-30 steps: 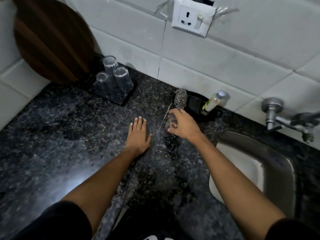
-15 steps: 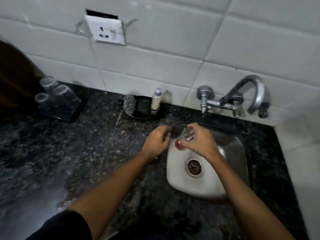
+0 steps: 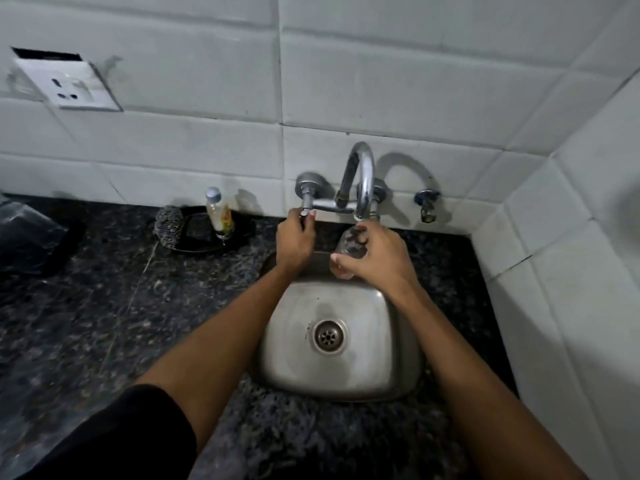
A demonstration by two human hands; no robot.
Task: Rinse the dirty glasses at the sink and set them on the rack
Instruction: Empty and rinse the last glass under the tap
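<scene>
My right hand [image 3: 375, 252] grips a small clear glass [image 3: 350, 244] and holds it just under the spout of the curved chrome tap [image 3: 362, 178], above the back of the steel sink [image 3: 341, 368]. My left hand [image 3: 294, 239] is curled round the tap's left handle [image 3: 306, 211]. No water stream is visible. The black rack [image 3: 52, 244] shows only as a blurred corner at the far left edge of the counter.
A black dish [image 3: 242, 230] behind the sink's left side holds a steel scrubber [image 3: 169, 225] and a small soap bottle [image 3: 218, 213]. A second valve [image 3: 426, 204] sticks out of the tiled wall to the right. A white wall closes in on the right.
Both hands rose toward the tap: the left went from the sink's rim to the tap handle, the right brought the glass up under the spout. The view shifted right, over the sink.
</scene>
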